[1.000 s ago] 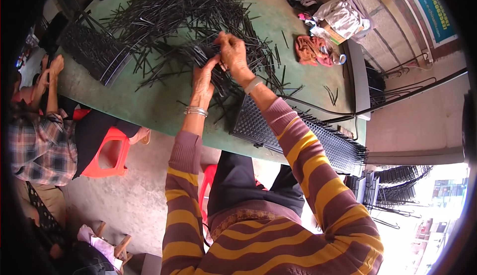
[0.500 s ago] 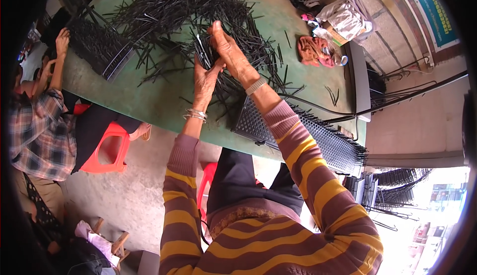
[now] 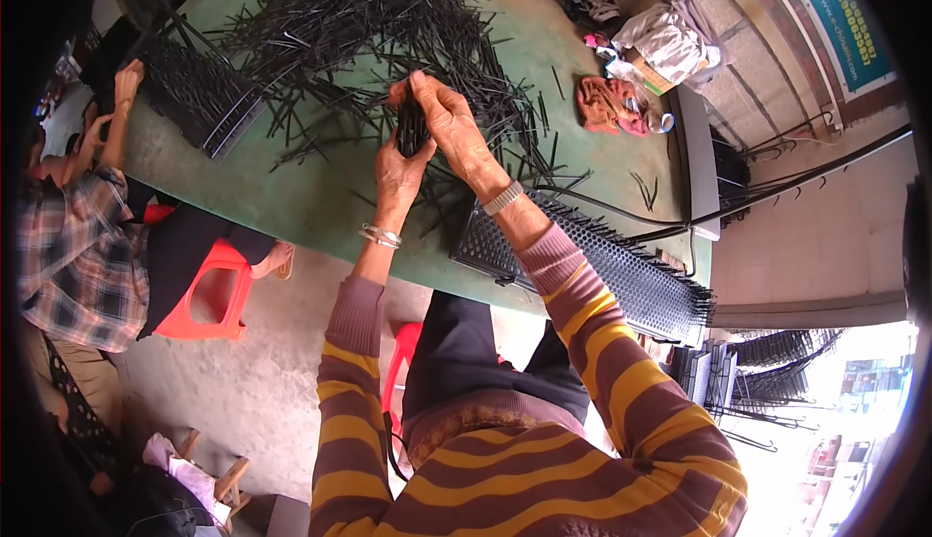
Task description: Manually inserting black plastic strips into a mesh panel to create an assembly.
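Over the green table, both my hands come together around a bundle of thin black sticks point(image 3: 412, 129). My left hand point(image 3: 396, 170) grips the bundle's lower end, bracelets at its wrist. Curled over the top and right side of the same sticks is my right hand point(image 3: 452, 129), which wears a watch. Behind and around them spreads a large loose pile of black sticks point(image 3: 330, 27). Just right of my right wrist lies a long black perforated rack point(image 3: 621, 270), with black pieces standing along its far edge. The sticks' exact kind cannot be made out.
A co-worker's hand point(image 3: 128, 81) touches another black rack point(image 3: 199, 100) at the table's left. An orange cloth point(image 3: 612, 105) and a bagged heap point(image 3: 670, 37) lie at the back right. A dark cable point(image 3: 777, 192) crosses the right side; a red stool point(image 3: 209, 294) stands below left.
My right fingers have folded over the top of the bundle, where they were stretched upward before. The sticks between my hands now stand closer together and more upright.
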Demonstrator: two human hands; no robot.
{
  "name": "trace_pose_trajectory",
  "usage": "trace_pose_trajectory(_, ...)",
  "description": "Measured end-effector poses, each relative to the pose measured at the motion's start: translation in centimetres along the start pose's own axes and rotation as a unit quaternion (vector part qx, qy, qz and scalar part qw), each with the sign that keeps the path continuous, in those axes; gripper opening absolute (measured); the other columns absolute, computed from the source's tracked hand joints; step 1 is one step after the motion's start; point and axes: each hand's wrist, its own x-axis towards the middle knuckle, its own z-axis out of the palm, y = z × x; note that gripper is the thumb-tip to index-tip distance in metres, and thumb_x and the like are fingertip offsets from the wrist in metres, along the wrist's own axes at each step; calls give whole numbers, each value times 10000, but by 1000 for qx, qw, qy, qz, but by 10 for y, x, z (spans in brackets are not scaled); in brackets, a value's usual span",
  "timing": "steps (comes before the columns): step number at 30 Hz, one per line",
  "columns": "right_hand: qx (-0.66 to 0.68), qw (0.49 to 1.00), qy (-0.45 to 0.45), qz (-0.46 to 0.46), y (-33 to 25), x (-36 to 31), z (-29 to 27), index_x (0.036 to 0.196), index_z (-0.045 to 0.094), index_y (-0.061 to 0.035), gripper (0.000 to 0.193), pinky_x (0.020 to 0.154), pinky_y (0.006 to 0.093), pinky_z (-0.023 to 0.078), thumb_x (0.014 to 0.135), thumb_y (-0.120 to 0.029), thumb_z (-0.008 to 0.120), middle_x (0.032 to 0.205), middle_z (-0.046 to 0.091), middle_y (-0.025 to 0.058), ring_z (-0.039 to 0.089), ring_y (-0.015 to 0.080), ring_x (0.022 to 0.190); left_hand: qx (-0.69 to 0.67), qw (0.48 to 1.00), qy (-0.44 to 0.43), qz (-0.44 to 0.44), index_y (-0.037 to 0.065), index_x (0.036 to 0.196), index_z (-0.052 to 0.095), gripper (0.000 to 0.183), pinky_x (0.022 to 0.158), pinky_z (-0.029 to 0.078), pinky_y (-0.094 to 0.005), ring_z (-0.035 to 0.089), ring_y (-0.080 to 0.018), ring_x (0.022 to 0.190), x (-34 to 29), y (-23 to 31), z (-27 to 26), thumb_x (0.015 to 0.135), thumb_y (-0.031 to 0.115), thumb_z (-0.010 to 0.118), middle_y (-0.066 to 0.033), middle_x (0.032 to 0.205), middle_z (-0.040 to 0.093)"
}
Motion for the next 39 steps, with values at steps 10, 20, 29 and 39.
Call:
trace_pose_trajectory(10,-140,939,189,-251,-26,21,2,843,614,4,256,547,314,398,975,-178,493,621,556,71,453,127,570,-6,998,17,66,-16,872,631,264,658,477,-318,584,-133,660,-15,0,13,778,216,714,-57,724,634)
trace_pose_trajectory(20,-222,958,60,-169,36,29,-34,876,644,-47,213,541,277,443,949,-231,565,631,582,47,514,105,549,-479,866,-68,-123,-20,949,640,278,737,524,-338,634,-187,797,19,38,3,864,243,675,-86,865,664)
trace_pose_trajectory(29,-560,781,-261,93,9,6,-30,926,714,-63,642,740,428,526,775,-670,571,878,691,137,650,325,910,-392,916,69,-55,31,859,604,162,588,523,-326,556,-143,609,-10,25,-45,808,121,729,-29,675,570)
trace_pose_trajectory(39,-759,476,-444,15,48,-34,-22,932,677,33,647,683,446,537,673,-558,723,1068,619,147,594,317,1010,-124,965,227,47,-39,946,645,222,744,467,-239,578,-92,784,-51,-36,-80,788,74,753,-12,877,650)
